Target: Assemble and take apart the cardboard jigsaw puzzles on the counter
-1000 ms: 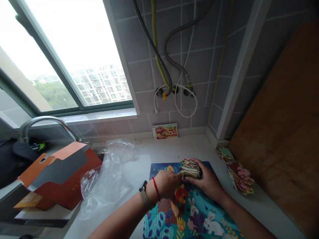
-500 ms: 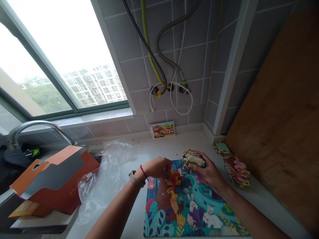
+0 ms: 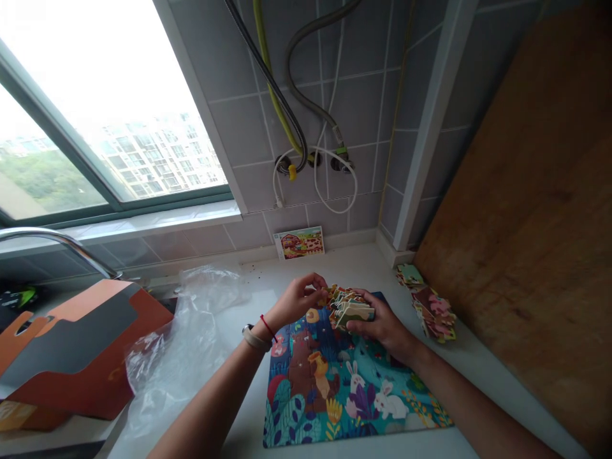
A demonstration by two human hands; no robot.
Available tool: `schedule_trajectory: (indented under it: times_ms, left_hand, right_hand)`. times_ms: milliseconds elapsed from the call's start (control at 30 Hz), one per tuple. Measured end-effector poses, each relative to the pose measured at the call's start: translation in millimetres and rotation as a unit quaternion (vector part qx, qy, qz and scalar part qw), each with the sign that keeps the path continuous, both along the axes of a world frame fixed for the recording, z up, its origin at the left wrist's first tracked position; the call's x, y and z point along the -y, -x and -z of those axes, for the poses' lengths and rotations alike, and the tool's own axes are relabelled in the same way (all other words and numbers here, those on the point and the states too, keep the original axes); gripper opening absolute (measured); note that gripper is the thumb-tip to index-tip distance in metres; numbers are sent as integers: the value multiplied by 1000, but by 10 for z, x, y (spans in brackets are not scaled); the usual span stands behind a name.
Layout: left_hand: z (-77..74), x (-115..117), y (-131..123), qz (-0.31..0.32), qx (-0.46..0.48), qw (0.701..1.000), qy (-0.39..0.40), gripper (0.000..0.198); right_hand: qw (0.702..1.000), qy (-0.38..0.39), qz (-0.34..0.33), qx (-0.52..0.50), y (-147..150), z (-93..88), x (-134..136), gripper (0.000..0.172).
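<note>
Nearest, a colourful jigsaw puzzle [image 3: 347,408] is lying flat on the white counter [image 3: 354,262]. Over its far part the right hand [image 3: 382,325] is gripping a stack of puzzle pieces [image 3: 352,307], while the left hand [image 3: 296,299] is pinching an orange piece [image 3: 325,297] at the stack's left end. Farther off, a picture card [image 3: 300,243] is leaning against the tiled wall [image 3: 287,222].

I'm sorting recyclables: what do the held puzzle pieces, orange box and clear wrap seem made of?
Puzzle pieces: probably cardboard or thin wood, printed, with pale cut edges.
Orange box: likely cardboard, fairly matte, with straight folds and a grey inside.
Clear wrap: apparently thin, glossy plastic film; it is see-through and crinkled.
</note>
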State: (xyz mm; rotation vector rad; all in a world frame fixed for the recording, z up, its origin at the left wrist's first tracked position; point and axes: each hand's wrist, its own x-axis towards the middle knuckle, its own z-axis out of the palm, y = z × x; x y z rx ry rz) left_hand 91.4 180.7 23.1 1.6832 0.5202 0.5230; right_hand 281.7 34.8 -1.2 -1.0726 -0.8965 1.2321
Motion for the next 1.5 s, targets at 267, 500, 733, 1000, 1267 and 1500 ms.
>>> schedule_trajectory:
  times_ms: [267,500,733,1000,1267,1500]
  left_hand:
    - [1,10,-2,22,2,999,40,46]
    - [-9,67,-21,33,12,999,29,45]
    - [157,57,-61,24,5,1000,10,35]
    - [156,98,-92,30,-7,999,-33,12]
    - [-228,241,33,-19,-134,944,-300,32]
    - [-448,214,739,-97,-178,935,-290,29]
  right_hand:
    - [1000,11,3,-16,27,76,-16,77]
    - [1000,25,-9,-3,-17,76,1,92]
    - [989,-11,10,149,-44,201,-52,103]
    - [940,-18,34,338,-14,236,-43,99]
    - [927,-15,40,374,-41,257,-74,80]
    - [942,-34,32,331,-9,271,-84,77]
